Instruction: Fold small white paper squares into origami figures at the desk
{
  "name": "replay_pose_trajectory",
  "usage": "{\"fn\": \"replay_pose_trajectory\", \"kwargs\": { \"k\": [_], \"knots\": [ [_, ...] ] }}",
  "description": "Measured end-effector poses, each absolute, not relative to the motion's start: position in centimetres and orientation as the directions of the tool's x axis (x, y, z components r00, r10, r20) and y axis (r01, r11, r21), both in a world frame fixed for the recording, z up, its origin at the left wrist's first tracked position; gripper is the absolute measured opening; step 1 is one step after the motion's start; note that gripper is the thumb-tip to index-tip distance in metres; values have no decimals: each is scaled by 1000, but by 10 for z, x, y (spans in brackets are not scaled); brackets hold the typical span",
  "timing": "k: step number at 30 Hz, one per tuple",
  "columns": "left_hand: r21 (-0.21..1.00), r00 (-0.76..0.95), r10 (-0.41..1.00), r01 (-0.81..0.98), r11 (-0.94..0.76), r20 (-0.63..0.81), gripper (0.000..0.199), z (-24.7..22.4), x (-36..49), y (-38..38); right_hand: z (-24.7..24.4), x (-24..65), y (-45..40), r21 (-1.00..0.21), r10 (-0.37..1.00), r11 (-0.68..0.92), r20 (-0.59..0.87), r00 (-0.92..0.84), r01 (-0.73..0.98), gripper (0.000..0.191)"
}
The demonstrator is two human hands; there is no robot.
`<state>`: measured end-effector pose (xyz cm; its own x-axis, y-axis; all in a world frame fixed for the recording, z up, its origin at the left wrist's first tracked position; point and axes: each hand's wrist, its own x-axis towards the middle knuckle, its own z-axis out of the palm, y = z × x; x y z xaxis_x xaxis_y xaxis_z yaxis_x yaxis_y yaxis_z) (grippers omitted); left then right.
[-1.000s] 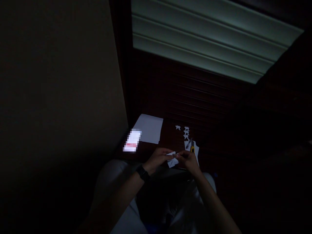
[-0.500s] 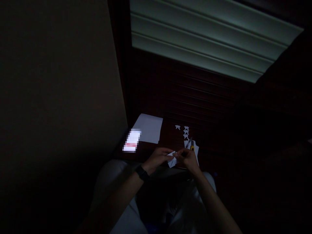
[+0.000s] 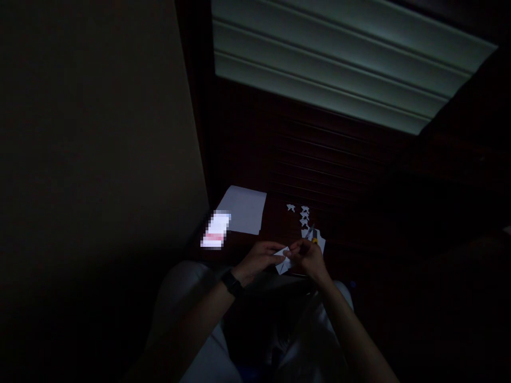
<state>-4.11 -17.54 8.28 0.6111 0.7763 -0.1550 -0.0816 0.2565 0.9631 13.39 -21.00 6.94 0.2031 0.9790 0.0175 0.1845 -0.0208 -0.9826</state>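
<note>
A small folded piece of white paper (image 3: 283, 267) is held between my two hands near the front edge of the dark table. My left hand (image 3: 259, 259) grips its left side, thumb on top. On the other side my right hand (image 3: 308, 257) pinches the paper's upper right part with thumb and fingertips. Just beyond the right hand lie a utility knife (image 3: 315, 239) with a yellow part and a slim pointed tool (image 3: 310, 232), both on white paper (image 3: 321, 244). The room is dark, so the finer creases are hard to make out.
Several small folded paper figures (image 3: 304, 215) stand at the back of the table, with one figure (image 3: 291, 207) apart to their left. A stack of white sheets (image 3: 244, 207) lies at the back left, partly under a lit, blurred phone (image 3: 216, 230). A wall (image 3: 120, 117) borders the left.
The folded paper has shifted very slightly between my fingers, and my right hand has turned a little over it. Everything on the table stays in place.
</note>
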Motion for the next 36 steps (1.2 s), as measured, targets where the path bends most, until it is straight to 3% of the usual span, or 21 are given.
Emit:
{"fn": "replay_pose_trajectory", "kwargs": {
  "k": [14, 27, 36],
  "knots": [
    [962, 628, 766, -101, 253, -136, 32, 90, -42, -177, 74, 135, -210, -968, 980, 33, 80, 182, 248, 30],
    [991, 587, 800, 31, 133, -126, 38, 67, -31, -165, 75, 133, -211, -959, 985, 23, 70, 158, 282, 28],
    [985, 539, 828, 19, 170, -153, 51, 74, -31, -168, 83, 128, -214, -962, 986, 91, 122, 109, 256, 25]
  ]
}}
